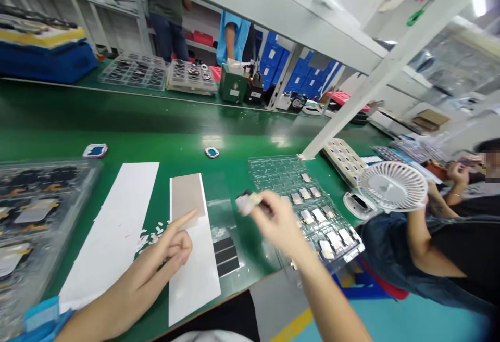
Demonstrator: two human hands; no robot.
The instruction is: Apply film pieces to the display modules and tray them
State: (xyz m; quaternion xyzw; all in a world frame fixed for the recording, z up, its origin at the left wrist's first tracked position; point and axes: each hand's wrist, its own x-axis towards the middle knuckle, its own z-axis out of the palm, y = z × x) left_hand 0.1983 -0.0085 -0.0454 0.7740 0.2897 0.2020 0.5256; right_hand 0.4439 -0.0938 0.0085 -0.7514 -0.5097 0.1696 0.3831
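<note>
My left hand (164, 253) lies on the green bench with the index finger stretched out, its tip pressing on a grey sheet (187, 193) at the top of a white backing strip (193, 258). The other fingers are curled under. My right hand (273, 222) hovers over a clear tray of small metal-faced parts (312, 212) and pinches a small pale part (248, 201), blurred by motion. Black rectangular pads (225, 256) lie between the two hands.
A second white strip (113, 232) lies to the left, beside a clear tray of dark parts (31, 212). Two small blue-and-white pieces (95, 150) sit farther out on the belt. A white desk fan (392, 186) and a seated person (449, 238) are at right.
</note>
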